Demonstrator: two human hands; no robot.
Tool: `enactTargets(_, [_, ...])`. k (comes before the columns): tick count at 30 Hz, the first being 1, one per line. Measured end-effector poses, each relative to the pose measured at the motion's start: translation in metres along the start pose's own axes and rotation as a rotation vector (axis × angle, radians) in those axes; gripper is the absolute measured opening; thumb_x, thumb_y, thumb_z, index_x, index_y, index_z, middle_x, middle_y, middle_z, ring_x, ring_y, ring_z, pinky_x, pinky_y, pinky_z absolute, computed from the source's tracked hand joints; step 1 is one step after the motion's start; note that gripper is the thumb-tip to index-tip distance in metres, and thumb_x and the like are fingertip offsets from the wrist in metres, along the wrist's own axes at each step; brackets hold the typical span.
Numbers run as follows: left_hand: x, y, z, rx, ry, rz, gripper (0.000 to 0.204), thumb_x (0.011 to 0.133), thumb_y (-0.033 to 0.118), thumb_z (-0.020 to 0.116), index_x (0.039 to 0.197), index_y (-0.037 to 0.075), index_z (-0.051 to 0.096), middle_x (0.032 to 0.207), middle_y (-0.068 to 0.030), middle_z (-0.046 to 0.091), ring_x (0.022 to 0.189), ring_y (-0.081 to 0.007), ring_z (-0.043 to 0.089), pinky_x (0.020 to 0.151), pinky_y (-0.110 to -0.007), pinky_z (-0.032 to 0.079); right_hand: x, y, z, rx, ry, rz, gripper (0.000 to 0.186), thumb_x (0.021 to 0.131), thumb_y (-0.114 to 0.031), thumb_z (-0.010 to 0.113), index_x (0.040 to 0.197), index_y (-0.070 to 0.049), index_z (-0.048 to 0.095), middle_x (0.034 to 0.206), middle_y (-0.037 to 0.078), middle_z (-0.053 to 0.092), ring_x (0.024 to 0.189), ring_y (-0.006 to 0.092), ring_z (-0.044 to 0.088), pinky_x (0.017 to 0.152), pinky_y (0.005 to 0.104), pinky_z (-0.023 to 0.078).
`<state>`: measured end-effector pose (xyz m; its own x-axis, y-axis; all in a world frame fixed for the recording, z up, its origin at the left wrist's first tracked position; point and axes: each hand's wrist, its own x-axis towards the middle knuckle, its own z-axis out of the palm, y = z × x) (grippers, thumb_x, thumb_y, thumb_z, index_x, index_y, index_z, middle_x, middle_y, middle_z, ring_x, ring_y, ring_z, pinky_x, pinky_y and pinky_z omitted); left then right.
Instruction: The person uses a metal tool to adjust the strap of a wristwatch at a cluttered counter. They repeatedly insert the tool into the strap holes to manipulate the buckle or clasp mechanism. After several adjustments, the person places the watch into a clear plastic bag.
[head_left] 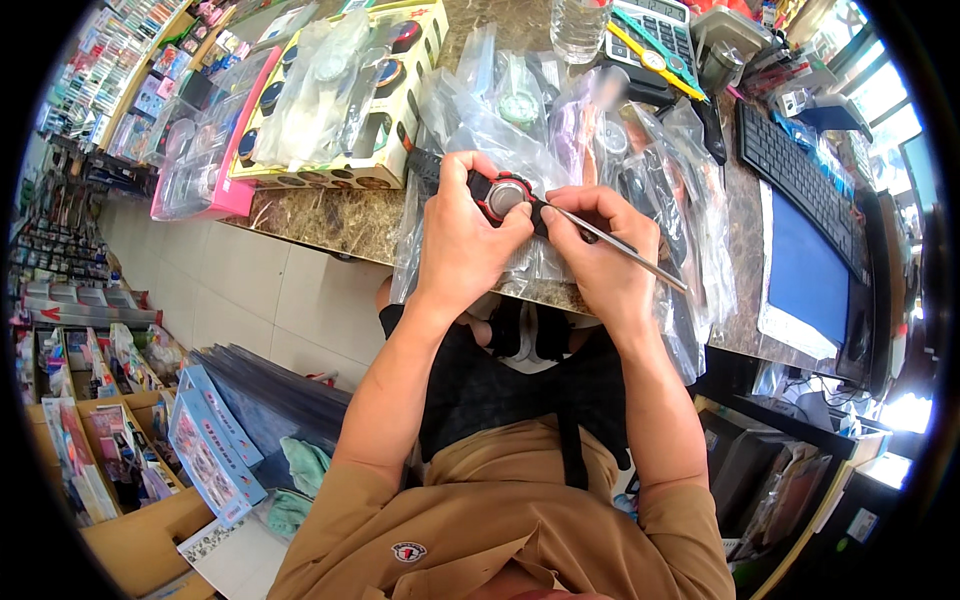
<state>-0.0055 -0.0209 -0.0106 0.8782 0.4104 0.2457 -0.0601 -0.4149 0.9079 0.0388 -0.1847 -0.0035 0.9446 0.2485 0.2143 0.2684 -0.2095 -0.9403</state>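
Two bare hands meet above the front edge of a mottled brown stone counter [330,222]. Left hand [462,240]: fingers curled tight around a wristwatch [505,196], round case, red rim, dull grey metal back facing up, black strap running off toward the upper left. Right hand [598,250]: fingertips pinched narrow on a thin, straight metal tool [625,250], its tip touching the case edge. Beneath and around: a heap of crinkled clear plastic bags [560,130]. Far right: black keyboard [795,165]. Upper left: yellow cardboard display box [390,150] with round cut-outs.
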Motion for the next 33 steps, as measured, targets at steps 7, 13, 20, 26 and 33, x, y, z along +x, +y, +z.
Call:
enactTargets(7, [0.000,0.000,0.000,-0.018,0.028,0.001,0.048,0.085,0.007,0.082,0.120,0.004,0.048,0.086,-0.0111,0.071,0.075,-0.0179,0.069,0.073,-0.034,0.058,0.009,0.006,-0.006,0.161,0.197,-0.110,0.014,0.096,-0.010,0.085,0.104,0.001,0.079,0.089,0.005,0.076,0.075,0.0082,0.065,0.067,0.0244,0.051])
enactTargets(13, [-0.005,-0.013,0.000,-0.171,0.039,0.051,0.051,0.087,-0.001,0.081,0.122,0.006,0.045,0.103,-0.0094,0.065,0.090,-0.0147,0.067,0.084,-0.032,0.057,0.025,-0.049,-0.041,-0.156,0.096,0.133,0.035,0.104,-0.029,0.077,0.092,0.003,0.076,0.069,0.005,0.068,0.059,0.0108,0.061,0.058,0.0281,0.049])
enactTargets(20, [-0.009,-0.016,0.000,-0.330,0.070,0.067,0.055,0.090,-0.007,0.079,0.126,0.008,0.039,0.118,-0.0102,0.061,0.103,-0.0147,0.068,0.093,-0.030,0.057,0.023,-0.043,-0.064,-0.650,0.088,0.143,0.041,0.104,-0.034,0.073,0.090,0.005,0.075,0.066,0.015,0.069,0.062,0.0210,0.066,0.062,0.0387,0.052])
enactTargets(26, [-0.004,0.006,0.000,-0.362,0.233,0.218,0.052,0.088,-0.003,0.082,0.123,0.004,0.044,0.116,-0.0125,0.062,0.102,-0.0156,0.069,0.089,-0.029,0.057,-0.015,-0.052,-0.011,0.019,0.013,-0.114,0.062,0.094,-0.030,0.086,0.142,0.001,0.062,0.122,0.019,0.075,0.107,0.0273,0.075,0.095,0.0372,0.060])
enactTargets(33, [0.007,0.019,0.021,-0.652,0.152,0.072,0.047,0.092,-0.005,0.079,0.121,0.006,0.044,0.112,-0.0090,0.062,0.097,-0.0127,0.067,0.086,-0.029,0.060,0.000,-0.013,0.019,0.608,0.096,0.114,0.028,0.100,-0.011,0.079,0.124,0.003,0.073,0.096,0.002,0.076,0.084,0.0064,0.068,0.077,0.0238,0.056])
